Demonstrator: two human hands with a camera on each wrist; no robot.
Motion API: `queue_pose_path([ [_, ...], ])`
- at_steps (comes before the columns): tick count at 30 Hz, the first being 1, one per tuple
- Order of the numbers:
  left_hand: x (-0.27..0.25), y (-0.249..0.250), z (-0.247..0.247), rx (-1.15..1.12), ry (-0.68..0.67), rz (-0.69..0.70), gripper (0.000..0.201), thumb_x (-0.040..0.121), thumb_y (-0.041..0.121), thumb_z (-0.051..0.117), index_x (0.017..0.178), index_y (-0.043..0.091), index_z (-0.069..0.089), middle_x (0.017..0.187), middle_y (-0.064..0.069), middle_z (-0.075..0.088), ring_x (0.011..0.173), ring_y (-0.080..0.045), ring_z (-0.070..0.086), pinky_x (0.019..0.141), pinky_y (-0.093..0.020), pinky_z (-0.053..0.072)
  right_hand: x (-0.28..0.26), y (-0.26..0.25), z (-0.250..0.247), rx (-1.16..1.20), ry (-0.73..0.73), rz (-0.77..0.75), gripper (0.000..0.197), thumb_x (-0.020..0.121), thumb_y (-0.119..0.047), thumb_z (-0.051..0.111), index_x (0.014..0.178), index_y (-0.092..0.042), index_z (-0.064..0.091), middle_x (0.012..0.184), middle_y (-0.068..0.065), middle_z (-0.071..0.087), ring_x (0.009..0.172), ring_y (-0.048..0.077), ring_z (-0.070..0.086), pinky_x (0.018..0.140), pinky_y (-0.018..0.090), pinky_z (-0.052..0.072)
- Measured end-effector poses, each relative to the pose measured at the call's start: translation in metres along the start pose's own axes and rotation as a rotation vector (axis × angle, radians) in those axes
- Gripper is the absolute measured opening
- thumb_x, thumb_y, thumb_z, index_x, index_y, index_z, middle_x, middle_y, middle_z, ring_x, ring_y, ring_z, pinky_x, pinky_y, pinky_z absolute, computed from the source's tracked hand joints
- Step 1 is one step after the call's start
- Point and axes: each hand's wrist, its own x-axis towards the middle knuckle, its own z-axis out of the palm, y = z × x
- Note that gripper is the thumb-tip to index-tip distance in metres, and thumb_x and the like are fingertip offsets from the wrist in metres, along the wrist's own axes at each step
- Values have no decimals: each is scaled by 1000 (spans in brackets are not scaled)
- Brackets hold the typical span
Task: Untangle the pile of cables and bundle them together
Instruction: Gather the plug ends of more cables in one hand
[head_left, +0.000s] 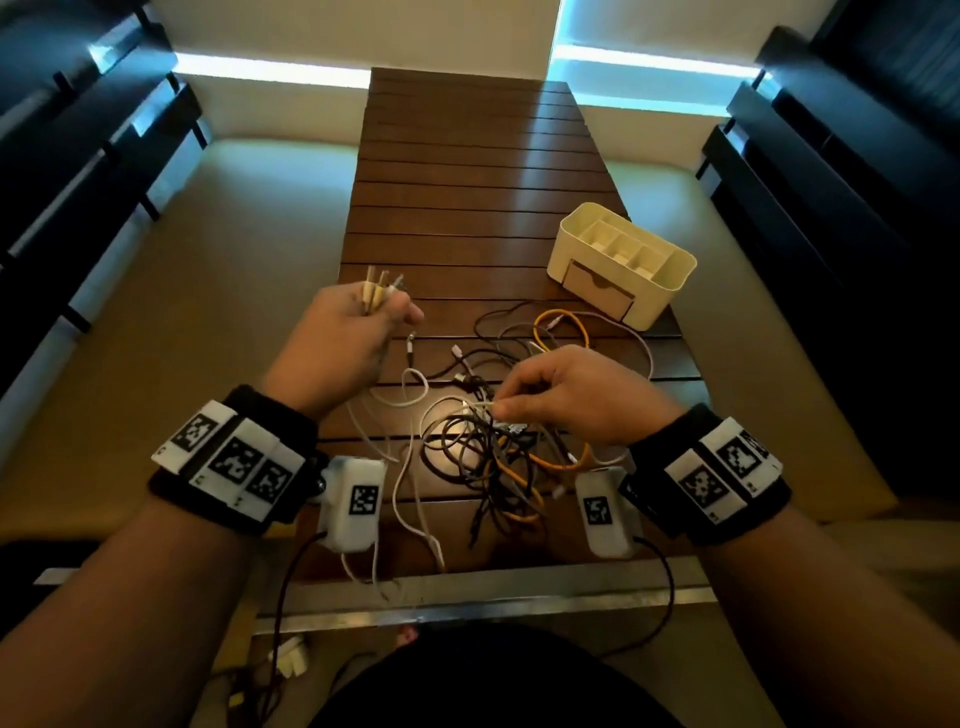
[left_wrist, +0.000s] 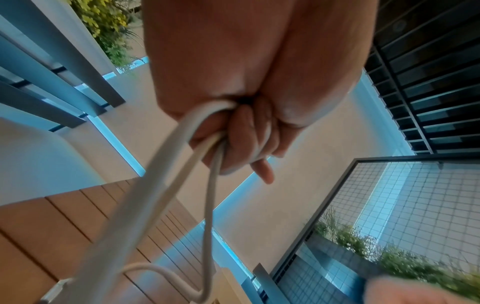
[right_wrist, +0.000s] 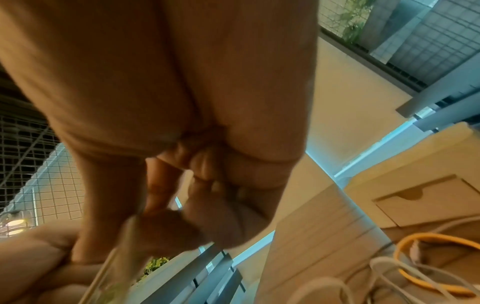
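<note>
A tangle of black, white and orange cables lies on the near half of the slatted wooden table. My left hand is raised above the table's left side and grips a few white cables; their plug ends stick up past my fingers, and the cables hang down toward the near edge. My right hand hovers over the pile and pinches a white cable end between thumb and forefinger. An orange cable loops beside white ones in the right wrist view.
A cream desk organiser with compartments and a small drawer stands on the table to the right, just beyond the pile. Dark slatted benches flank both sides. The table's metal edge runs close to my body.
</note>
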Motion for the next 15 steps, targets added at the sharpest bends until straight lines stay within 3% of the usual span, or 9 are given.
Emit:
queue_pose_path([
  [3,0,-1,-5,-72,6,-8,32,103,30,47,83,22,70,49,8,31,42,-15,24,48,-28,23,-9,9,13,13,-171,86,13,87,-37,71,92,-26,74,87,-2,73,72,9,66,66,22,54],
  [6,0,0,-3,-127,38,-23,28,104,27,45,88,15,65,48,10,30,40,-10,24,44,-26,24,-10,26,34,-107,-298,182,12,88,-36,71,93,-25,72,80,-6,71,64,1,63,56,15,47],
  [9,-2,0,0,-153,41,-41,27,105,26,44,91,12,63,48,11,31,39,-8,25,41,-23,26,-10,46,52,-275,-484,331,13,90,-36,69,92,-24,70,84,-6,70,75,7,65,64,22,50],
  [11,-4,1,2,-165,38,-65,28,105,25,43,92,11,63,49,9,31,40,-8,25,40,-22,26,-12,53,59,-402,-625,408,26,89,-44,68,97,-19,72,93,0,73,87,15,67,75,30,53],
  [13,-7,2,6,-171,29,-85,28,105,25,43,91,10,63,50,8,31,41,-9,25,41,-22,26,-11,53,52,-539,-597,395,35,88,-54,64,98,-22,71,98,-2,69,96,18,63,82,34,50],
  [15,-12,4,15,-207,-8,-99,28,105,24,43,90,10,61,50,8,31,41,-8,25,40,-22,27,-9,43,36,-445,-394,312,34,86,-59,63,102,-29,67,98,-10,63,100,12,59,83,31,49],
])
